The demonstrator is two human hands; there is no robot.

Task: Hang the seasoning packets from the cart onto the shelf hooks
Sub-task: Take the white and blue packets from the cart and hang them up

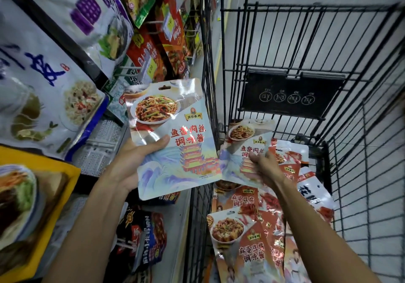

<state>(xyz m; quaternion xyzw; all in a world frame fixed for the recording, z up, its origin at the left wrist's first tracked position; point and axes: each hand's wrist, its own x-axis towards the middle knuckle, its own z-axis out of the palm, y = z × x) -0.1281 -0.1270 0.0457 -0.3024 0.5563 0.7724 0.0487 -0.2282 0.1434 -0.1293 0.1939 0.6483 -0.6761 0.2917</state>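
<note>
My left hand [131, 164] holds a pale blue seasoning packet [173, 138] by its lower left side, thumb on its front, just left of the cart's wire wall. The packet shows a plate of shredded pork and has a hang hole at its top. My right hand [265, 168] reaches into the black wire cart [285, 48] and pinches a second packet of the same kind [243, 149], lifted off the pile. Several orange-red seasoning packets [243, 243] lie on the cart floor below. Shelf hooks [131, 69] with hanging packets are at the upper left.
Large white and purple bags [50, 81] hang on the shelf at left, with red packets [175, 32] farther along. Dark packets [142, 239] hang low on the shelf near my left forearm. A black child-seat flap [289, 95] hangs on the cart's far wall.
</note>
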